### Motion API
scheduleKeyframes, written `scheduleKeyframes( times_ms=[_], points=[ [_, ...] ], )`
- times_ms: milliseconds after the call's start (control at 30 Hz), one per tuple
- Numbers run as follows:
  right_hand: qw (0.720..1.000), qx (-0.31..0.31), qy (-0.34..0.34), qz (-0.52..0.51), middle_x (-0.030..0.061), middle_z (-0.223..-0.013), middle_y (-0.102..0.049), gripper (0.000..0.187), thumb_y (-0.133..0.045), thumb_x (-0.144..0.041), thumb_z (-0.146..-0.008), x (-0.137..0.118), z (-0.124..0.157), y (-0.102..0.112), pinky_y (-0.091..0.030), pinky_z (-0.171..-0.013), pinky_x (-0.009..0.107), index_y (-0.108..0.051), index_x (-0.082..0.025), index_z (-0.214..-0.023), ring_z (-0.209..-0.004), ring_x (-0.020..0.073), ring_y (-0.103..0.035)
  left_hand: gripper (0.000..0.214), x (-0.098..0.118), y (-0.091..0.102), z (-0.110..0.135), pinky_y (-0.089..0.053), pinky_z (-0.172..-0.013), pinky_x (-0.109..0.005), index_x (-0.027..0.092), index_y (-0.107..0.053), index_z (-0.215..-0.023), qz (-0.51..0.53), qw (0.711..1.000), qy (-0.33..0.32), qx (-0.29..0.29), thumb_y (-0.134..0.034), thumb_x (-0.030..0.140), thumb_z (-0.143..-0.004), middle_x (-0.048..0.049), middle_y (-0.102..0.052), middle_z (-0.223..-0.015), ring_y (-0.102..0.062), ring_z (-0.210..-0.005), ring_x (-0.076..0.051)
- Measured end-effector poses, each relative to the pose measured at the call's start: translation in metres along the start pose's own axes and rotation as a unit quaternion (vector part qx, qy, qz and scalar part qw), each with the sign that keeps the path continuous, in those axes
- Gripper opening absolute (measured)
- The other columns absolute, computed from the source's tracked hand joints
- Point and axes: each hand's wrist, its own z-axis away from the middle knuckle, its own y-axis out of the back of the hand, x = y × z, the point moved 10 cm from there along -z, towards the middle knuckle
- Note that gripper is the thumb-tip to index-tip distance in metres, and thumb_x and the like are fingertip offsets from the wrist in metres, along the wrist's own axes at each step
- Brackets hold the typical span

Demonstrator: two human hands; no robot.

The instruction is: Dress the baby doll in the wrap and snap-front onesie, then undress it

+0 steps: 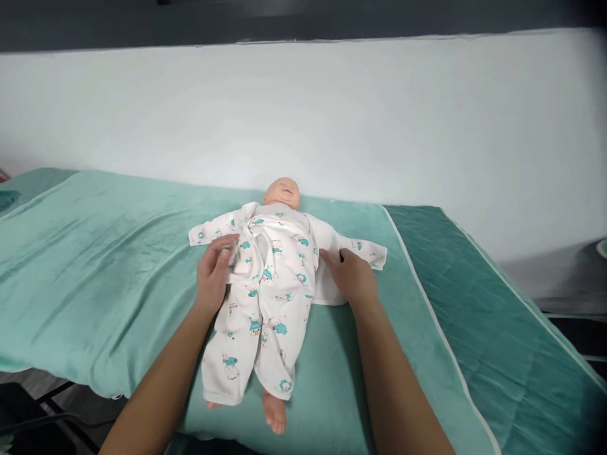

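A baby doll (282,191) lies on its back on a light teal blanket (95,265), dressed in a white romper (270,297) with small teal animal prints. One bare foot (275,412) sticks out of a leg. My left hand (214,275) pinches the romper's front flap near the doll's chest on the left side. My right hand (351,275) rests on the open white flap at the doll's right side, fingers curled down onto the cloth. Both sleeves are spread outward.
A darker teal quilted cover (478,316) lies to the right of the blanket on the table. A white wall (332,114) runs behind. The table's front edge (71,373) is at the lower left, with dark floor below.
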Motion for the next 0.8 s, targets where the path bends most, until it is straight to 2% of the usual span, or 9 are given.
scheduleKeyframes(
  times_ms=[67, 133, 233, 300, 367, 500, 667, 700, 800],
  points=[
    [0.996, -0.013, 0.017, -0.081, 0.0052, -0.071, -0.062, 0.039, -0.057, -0.057, -0.085, -0.004, 0.000, -0.005, -0.036, -0.064, 0.032, -0.057, -0.021, -0.073, -0.072, 0.0222, -0.056, 0.033, -0.018, 0.002, -0.014, -0.048, -0.100, -0.038, 0.021, -0.069, -0.107, 0.039, 0.996, 0.073, 0.032, -0.054, 0.048, -0.095, -0.0098, -0.070, -0.120, -0.063, -0.118, -0.024],
    [0.967, -0.040, 0.016, -0.252, 0.0026, -0.072, -0.063, 0.034, -0.064, -0.053, -0.081, -0.006, 0.000, -0.011, -0.038, -0.063, 0.031, -0.060, -0.020, -0.076, -0.071, 0.0202, -0.057, 0.036, -0.032, -0.002, -0.031, -0.049, -0.094, -0.034, 0.020, -0.069, -0.105, 0.065, 0.989, 0.130, 0.029, -0.058, 0.052, -0.092, -0.0089, -0.072, -0.114, -0.065, -0.112, -0.023],
    [0.839, -0.123, 0.001, -0.530, 0.0021, -0.085, -0.070, 0.031, -0.072, -0.046, -0.076, -0.018, 0.005, -0.022, -0.048, -0.067, 0.031, -0.066, -0.021, -0.094, -0.075, 0.0199, -0.064, 0.038, -0.042, -0.012, -0.058, -0.049, -0.080, -0.029, 0.020, -0.069, -0.103, 0.043, 0.982, 0.183, -0.006, -0.064, 0.054, -0.085, -0.0058, -0.072, -0.101, -0.066, -0.095, -0.019],
    [0.758, -0.184, -0.006, -0.626, 0.0037, -0.094, -0.073, 0.035, -0.074, -0.040, -0.076, -0.032, 0.012, -0.026, -0.053, -0.073, 0.034, -0.067, -0.022, -0.104, -0.080, 0.0214, -0.068, 0.038, -0.043, -0.023, -0.074, -0.044, -0.069, -0.025, 0.020, -0.068, -0.103, -0.001, 0.978, 0.201, -0.047, -0.071, 0.050, -0.080, -0.0015, -0.068, -0.088, -0.061, -0.078, -0.014],
    [0.717, -0.233, -0.016, -0.657, 0.0052, -0.100, -0.075, 0.040, -0.075, -0.037, -0.076, -0.043, 0.019, -0.030, -0.056, -0.077, 0.037, -0.067, -0.022, -0.112, -0.084, 0.0237, -0.071, 0.035, -0.039, -0.035, -0.086, -0.038, -0.061, -0.023, 0.020, -0.066, -0.101, -0.034, 0.974, 0.210, -0.080, -0.075, 0.041, -0.075, 0.0029, -0.060, -0.075, -0.053, -0.065, -0.011],
    [0.697, -0.245, -0.019, -0.674, 0.0067, -0.109, -0.076, 0.046, -0.074, -0.035, -0.078, -0.045, 0.022, -0.027, -0.058, -0.084, 0.041, -0.066, -0.024, -0.121, -0.096, 0.0274, -0.072, 0.018, -0.008, -0.044, -0.101, -0.033, -0.056, -0.022, 0.019, -0.063, -0.090, -0.041, 0.983, 0.171, -0.046, -0.070, 0.029, -0.077, 0.0046, -0.053, -0.068, -0.046, -0.058, -0.008],
    [0.696, -0.231, 0.001, -0.680, 0.0060, -0.122, -0.072, 0.052, -0.076, -0.036, -0.075, -0.040, 0.024, -0.023, -0.058, -0.083, 0.037, -0.066, -0.028, -0.126, -0.100, 0.0259, -0.071, 0.020, 0.004, -0.089, -0.085, -0.038, -0.051, -0.023, 0.020, -0.065, -0.097, 0.045, 0.946, 0.228, -0.224, -0.065, 0.032, -0.082, -0.0016, -0.067, -0.084, -0.057, -0.058, -0.010],
    [0.695, -0.228, 0.006, -0.682, 0.0059, -0.123, -0.071, 0.053, -0.077, -0.036, -0.075, -0.041, 0.025, -0.022, -0.058, -0.080, 0.035, -0.066, -0.028, -0.126, -0.098, 0.0247, -0.071, 0.020, 0.003, -0.087, -0.087, -0.041, -0.053, -0.024, 0.019, -0.065, -0.098, 0.067, 0.948, 0.224, -0.216, -0.064, 0.033, -0.083, -0.0033, -0.069, -0.087, -0.059, -0.060, -0.011],
    [0.698, -0.225, 0.026, -0.680, 0.0059, -0.124, -0.069, 0.057, -0.079, -0.036, -0.074, -0.054, 0.028, -0.015, -0.056, -0.073, 0.030, -0.065, -0.028, -0.128, -0.093, 0.0210, -0.069, 0.020, -0.008, -0.063, -0.103, -0.043, -0.057, -0.024, 0.017, -0.066, -0.096, 0.061, 0.975, 0.186, -0.102, -0.063, 0.033, -0.084, -0.0036, -0.070, -0.085, -0.059, -0.064, -0.012]
  ],
)
